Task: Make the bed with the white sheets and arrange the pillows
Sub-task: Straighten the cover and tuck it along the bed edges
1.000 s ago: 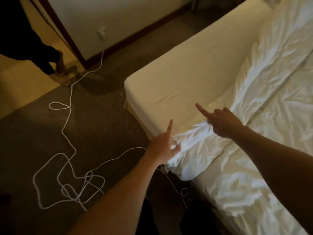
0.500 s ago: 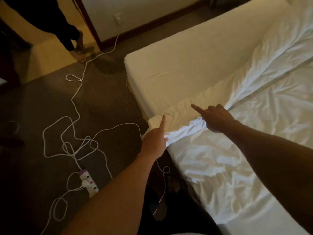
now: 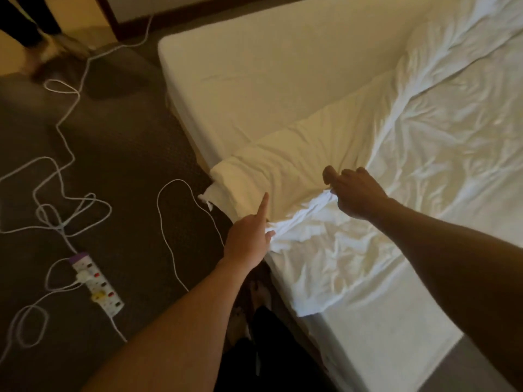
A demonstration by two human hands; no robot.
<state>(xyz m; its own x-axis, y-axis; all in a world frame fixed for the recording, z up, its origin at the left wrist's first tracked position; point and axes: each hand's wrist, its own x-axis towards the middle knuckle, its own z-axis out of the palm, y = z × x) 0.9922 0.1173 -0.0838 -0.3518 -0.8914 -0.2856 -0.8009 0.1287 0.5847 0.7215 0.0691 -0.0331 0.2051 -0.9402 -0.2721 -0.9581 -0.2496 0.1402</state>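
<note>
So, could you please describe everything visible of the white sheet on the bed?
The white sheet is thin, heavily creased cloth spread over the right part of the mattress, its edge folded back in a diagonal band. The left hand pinches its bunched edge at the bed's side; the right hand grips the fold further in.

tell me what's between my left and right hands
The head view shows the bunched edge of the white sheet stretching between the left hand and the right hand, each gripping it at the mattress edge.
</note>
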